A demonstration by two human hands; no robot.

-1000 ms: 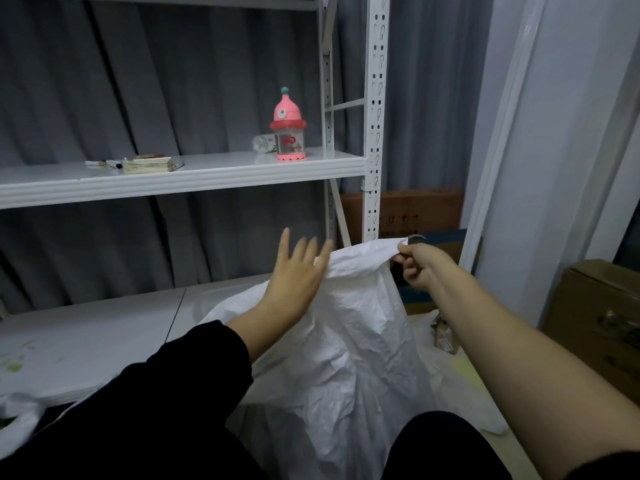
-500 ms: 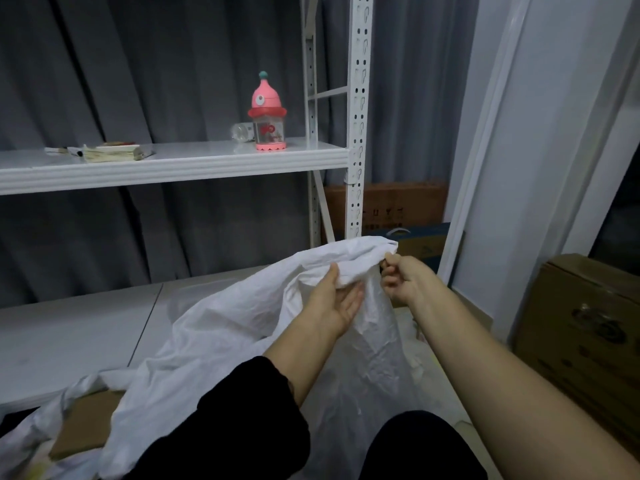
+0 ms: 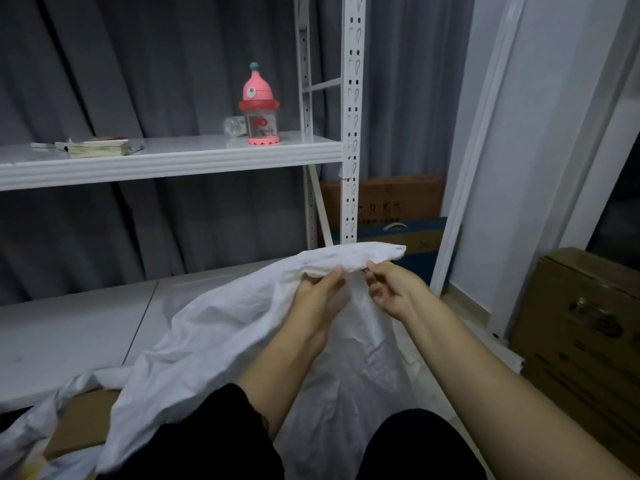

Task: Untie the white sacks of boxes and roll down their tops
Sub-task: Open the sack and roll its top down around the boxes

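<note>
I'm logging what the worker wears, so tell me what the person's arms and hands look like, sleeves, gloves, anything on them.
Both hands are bare: no gloves, rings or watch show on the left hand or the right hand. Both forearms are uncovered. A black sleeve covers the left upper arm, ending near the elbow. No sleeve shows on the right arm.

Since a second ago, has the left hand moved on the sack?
Yes. The left hand came right along the white sack top, toward the right hand, and now grips it.

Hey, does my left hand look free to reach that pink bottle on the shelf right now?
Probably not as things stand. The left hand is gripping the top edge of the white sack, as is the right hand. The pink bottle stands higher up on the shelf, apart from both, though nothing blocks the path.
</note>
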